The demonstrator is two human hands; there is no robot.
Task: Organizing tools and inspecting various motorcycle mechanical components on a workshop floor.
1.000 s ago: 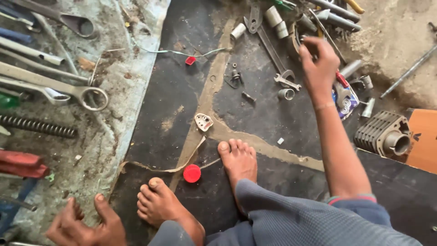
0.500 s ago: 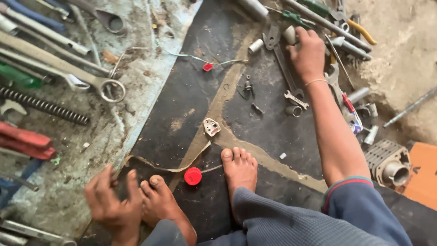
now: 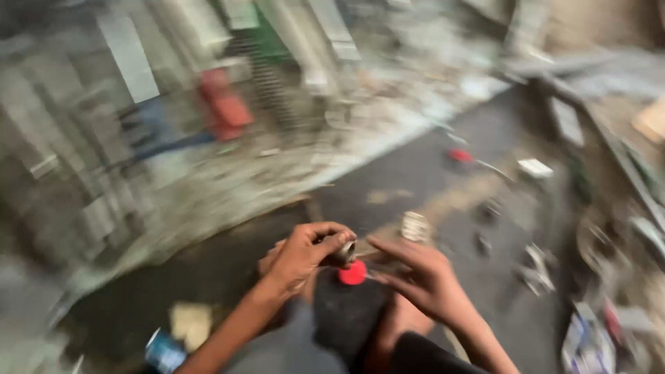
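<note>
Heavy motion blur over the whole view, edges smeared. Low and centre, left hand curled shut around a small metal cylinder, thumb and fingers pinching it, open end of the part facing right. Just beside it, right hand open, fingers spread and stretched toward the cylinder, fingertips close to it but contact impossible to tell through the blur; nothing gripped there. Directly under the cylinder, between the two hands, a red cap lying on the dark mat. Below the hands, dark cloth of knees filling the bottom edge. Near the right hand, up and to the right, a small pale ribbed piece on the mat. Farther right, scattered small metal bits, too smeared to name. Well apart, up on the mat, a small red piece and beside it a white flat piece. Upper left, on the grey floor, rows of long tools blurred into streaks, a red block among them, and next to it a dark coil spring. Bottom left, near the left forearm, a blue can and a tan scrap.
</note>
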